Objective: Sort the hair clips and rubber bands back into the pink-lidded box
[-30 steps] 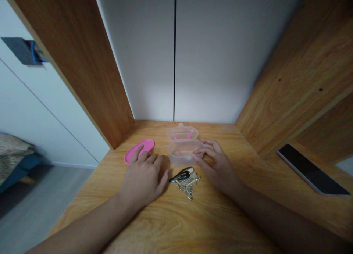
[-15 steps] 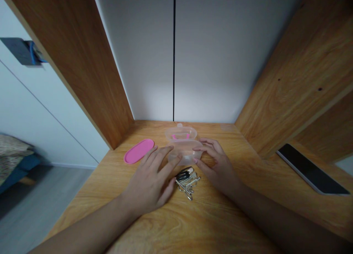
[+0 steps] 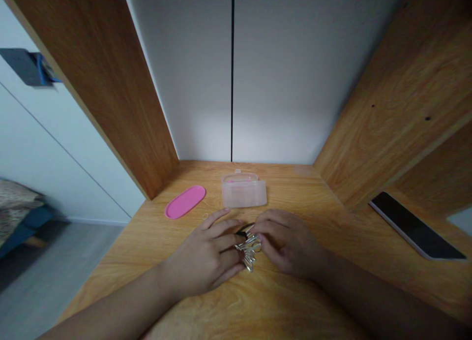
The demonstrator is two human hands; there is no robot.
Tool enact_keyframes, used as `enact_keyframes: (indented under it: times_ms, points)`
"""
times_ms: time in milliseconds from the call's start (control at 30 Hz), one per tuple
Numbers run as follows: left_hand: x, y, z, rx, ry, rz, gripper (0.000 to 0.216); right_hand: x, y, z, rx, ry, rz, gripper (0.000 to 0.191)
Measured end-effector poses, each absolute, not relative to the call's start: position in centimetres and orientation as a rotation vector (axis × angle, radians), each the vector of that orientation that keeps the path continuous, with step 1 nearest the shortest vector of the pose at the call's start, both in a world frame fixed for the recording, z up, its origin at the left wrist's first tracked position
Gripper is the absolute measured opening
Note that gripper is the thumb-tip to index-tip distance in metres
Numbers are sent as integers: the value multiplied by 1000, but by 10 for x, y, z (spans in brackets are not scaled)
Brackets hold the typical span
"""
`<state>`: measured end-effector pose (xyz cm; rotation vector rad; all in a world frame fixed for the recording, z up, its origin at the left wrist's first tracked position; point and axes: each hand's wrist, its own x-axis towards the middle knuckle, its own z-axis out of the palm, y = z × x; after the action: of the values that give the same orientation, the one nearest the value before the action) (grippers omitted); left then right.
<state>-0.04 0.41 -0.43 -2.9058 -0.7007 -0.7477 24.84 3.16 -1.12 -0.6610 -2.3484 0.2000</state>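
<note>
Nearest, two bare forearms in from the bottom edge, resting on the wooden surface (image 3: 287, 305). Just past them, left grip (image 3: 206, 255), palm down, fingers half curled, tips and thumb against the tools (image 3: 250, 245) from the left; cannot tell whether pinching or only touching. Opposite, right grip (image 3: 285, 241), knuckles up, fingers bent over the same tools from the right, tips on them; likewise cannot tell if clamped. Between the two, at mid-surface, the tools themselves: a small bunch of shiny metal pieces with one black part at the far end, lying on the wood. Farther back, apart from both grips, a clear box (image 3: 243, 194), upright, its lid down, a little pink showing through the top. Left of the box and not touching it, a pink oval (image 3: 185, 201), flat on the wood. Off to the right, on a lower ledge, a dark phone (image 3: 416, 227), flat. Behind everything, a white wall (image 3: 287, 74) with one dark vertical seam, wood panels on either side.
</note>
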Motion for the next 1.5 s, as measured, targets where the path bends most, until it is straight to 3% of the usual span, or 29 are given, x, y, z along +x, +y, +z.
enact_keyframes:
  times_ms: [200,567,1100,1500]
  points:
    - [-1,4,-4,-2886,-764,-816,16,247,31,-5,-852,-2552,306,19]
    - [-3,6,-2,-2907,-842,-844,27,245,32,-4,-696,-2566,375,12]
    - [-1,6,0,-2975,-972,-747,19,248,37,-10,-922,-2435,310,1]
    - [4,4,-7,-3050,-1189,-875,17,250,40,-13,-1001,-2369,423,21]
